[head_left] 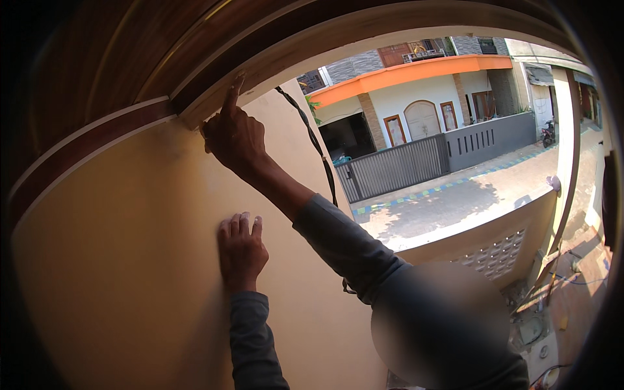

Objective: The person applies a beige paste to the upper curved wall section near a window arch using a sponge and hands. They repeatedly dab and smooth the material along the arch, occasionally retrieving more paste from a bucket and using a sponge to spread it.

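Note:
My right hand (pixel 237 136) is raised to the pale underside of a beam (pixel 286 62) near the wall corner. Its index finger is stretched out, with the tip touching the beam; the other fingers are partly curled, and I see no tool in them. Lower down, my left hand (pixel 244 252) rests against the yellowish wall (pixel 149 260), fingers apart and slightly bent. Whitish residue shows on the left fingertips. Both arms wear dark grey sleeves.
A dark twisted cable (pixel 312 133) hangs along the wall's edge. Brown ceiling panels (pixel 84 71) run overhead. A low wall with vent holes (pixel 497 253) and a post (pixel 564 149) stand to the right. Beyond lie a street and a grey gate (pixel 396 166). A blurred patch hides the lower right.

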`<state>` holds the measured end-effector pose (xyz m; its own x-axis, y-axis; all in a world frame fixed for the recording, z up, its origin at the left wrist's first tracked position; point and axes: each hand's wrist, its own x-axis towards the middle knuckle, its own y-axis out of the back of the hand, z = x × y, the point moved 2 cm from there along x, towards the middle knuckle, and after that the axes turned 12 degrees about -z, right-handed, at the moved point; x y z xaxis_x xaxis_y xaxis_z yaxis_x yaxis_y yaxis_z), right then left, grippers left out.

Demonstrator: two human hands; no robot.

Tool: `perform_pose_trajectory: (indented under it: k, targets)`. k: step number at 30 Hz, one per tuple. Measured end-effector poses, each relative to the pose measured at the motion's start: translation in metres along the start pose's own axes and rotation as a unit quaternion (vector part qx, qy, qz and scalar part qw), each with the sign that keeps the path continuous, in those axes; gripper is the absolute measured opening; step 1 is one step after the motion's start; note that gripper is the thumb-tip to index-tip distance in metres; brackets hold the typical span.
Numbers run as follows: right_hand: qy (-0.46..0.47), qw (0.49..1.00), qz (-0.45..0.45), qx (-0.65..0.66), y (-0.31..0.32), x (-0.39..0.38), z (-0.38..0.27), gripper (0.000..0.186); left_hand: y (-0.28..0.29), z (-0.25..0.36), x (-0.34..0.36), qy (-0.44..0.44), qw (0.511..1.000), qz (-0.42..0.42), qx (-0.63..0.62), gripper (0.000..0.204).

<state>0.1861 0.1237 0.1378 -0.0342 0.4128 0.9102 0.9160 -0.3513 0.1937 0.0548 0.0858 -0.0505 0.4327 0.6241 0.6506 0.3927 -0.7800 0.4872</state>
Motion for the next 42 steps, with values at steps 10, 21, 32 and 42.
perform_pose_trajectory:
  k: [10, 21, 32, 42]
  targets:
    - [0.061, 0.997, -0.029, 0.032, -0.049, -0.011, -0.003, 0.107, -0.010, -0.001, 0.001, 0.003, 1.000, 0.014, -0.008, 0.037]
    - [-0.013, 0.995, -0.064, -0.073, -0.057, -0.002, 0.001, 0.096, -0.008, 0.001, 0.004, 0.001, 0.999, 0.027, -0.025, 0.034]
    - [0.128, 0.927, -0.066, -0.345, -0.043, 0.014, 0.002, 0.069, -0.004, 0.000, 0.001, 0.012, 1.000, 0.007, -0.007, 0.034]
    - [0.093, 0.811, 0.043, -0.576, 0.172, -0.052, 0.047, 0.078, -0.006, -0.004, -0.002, 0.013, 1.000, -0.011, 0.000, 0.035]
